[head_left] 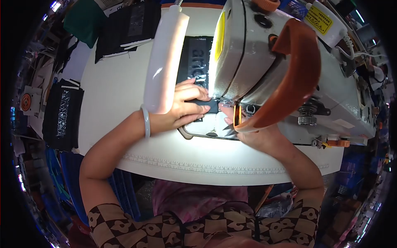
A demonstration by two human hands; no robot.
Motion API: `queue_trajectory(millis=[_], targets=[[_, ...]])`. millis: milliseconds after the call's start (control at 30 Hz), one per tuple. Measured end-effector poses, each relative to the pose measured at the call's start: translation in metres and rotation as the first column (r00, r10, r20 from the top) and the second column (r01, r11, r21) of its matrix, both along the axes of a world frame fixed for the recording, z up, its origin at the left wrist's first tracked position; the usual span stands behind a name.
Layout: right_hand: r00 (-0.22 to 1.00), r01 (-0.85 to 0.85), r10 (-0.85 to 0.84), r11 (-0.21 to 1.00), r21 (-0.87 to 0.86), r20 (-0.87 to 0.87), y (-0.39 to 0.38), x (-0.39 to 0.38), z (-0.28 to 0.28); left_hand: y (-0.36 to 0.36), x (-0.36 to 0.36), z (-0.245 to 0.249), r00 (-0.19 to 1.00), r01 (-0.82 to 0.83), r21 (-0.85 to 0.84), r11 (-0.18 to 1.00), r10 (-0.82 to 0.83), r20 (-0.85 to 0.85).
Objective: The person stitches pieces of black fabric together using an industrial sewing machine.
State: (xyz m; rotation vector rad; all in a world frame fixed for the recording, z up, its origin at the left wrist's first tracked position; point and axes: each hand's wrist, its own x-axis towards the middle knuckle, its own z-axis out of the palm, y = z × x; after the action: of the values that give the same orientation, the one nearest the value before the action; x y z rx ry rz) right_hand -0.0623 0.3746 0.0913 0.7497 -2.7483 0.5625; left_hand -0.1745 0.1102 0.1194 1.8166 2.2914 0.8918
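Note:
My left hand (188,103) lies on a black fabric piece (201,51), fingers stretched out and apart, pressing it near the needle area of a sewing machine (244,53). A shiny strip with raised lettering runs along the fabric, which lies partly under my fingers and the machine head. My right hand (260,136) is closed at the other side of the needle area, partly hidden by the machine's orange curved part (304,70). Dark pointed blades, seemingly of thread snips (229,129), stick out from its fingers. A pale bangle (146,122) circles my left wrist.
A lit white lamp (165,62) hangs over my left hand. Black fabric pieces lie in a stack (128,27) at the back left and at the table's left edge (62,115). A printed ruler (198,166) runs along the front of the white table (115,91).

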Motion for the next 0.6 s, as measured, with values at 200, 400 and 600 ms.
queue_trajectory(millis=[200,400,600], targets=[[0.940,0.178,-0.204,0.977,0.117,0.273,-0.005,0.000,0.019,0.004,-0.014,0.000,0.996,-0.054,0.010,0.999,0.054,-0.073],[0.878,0.243,-0.297,0.953,0.183,0.377,-0.009,-0.003,0.022,0.004,-0.014,-0.005,0.993,-0.076,0.020,0.997,0.078,-0.093],[0.901,0.245,-0.284,0.957,0.154,0.328,-0.009,0.001,0.025,0.006,-0.013,-0.005,0.994,-0.085,0.046,0.995,0.088,-0.066]])
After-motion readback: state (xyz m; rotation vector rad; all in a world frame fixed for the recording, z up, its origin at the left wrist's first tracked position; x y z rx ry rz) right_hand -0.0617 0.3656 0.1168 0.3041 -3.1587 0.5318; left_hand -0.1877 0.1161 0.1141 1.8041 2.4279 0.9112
